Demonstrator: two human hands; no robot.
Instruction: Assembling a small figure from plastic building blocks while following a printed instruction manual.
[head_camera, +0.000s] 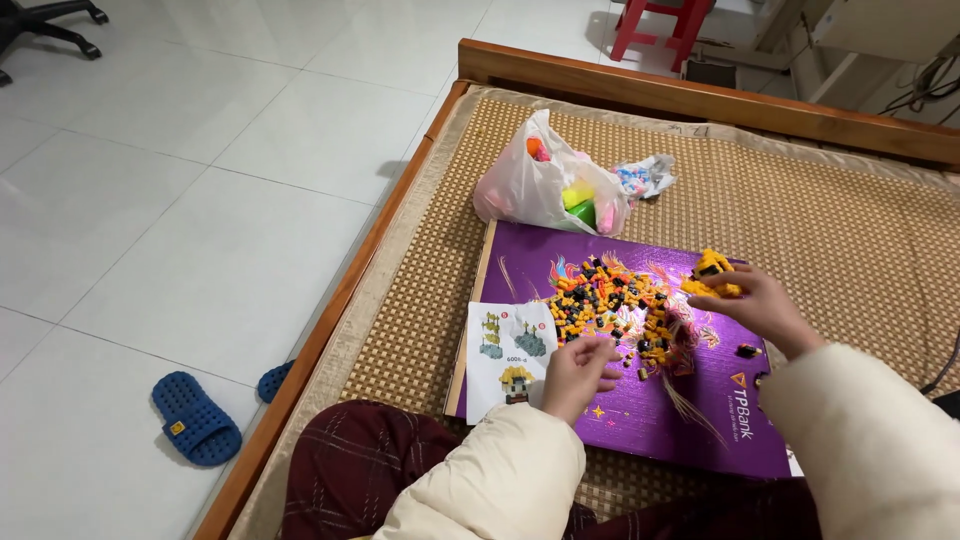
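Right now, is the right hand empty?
No: the right hand holds a small yellow brick build above the purple board.

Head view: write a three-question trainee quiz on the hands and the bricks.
1. True or false: the right hand holds a part-built yellow brick model.
2. The left hand is over which: (a) white plastic bag, (b) edge of the loose brick pile, (c) blue slipper?
3. What lies left of the pile on the purple board?

Key: 1 true; 2 b; 3 a white instruction sheet.
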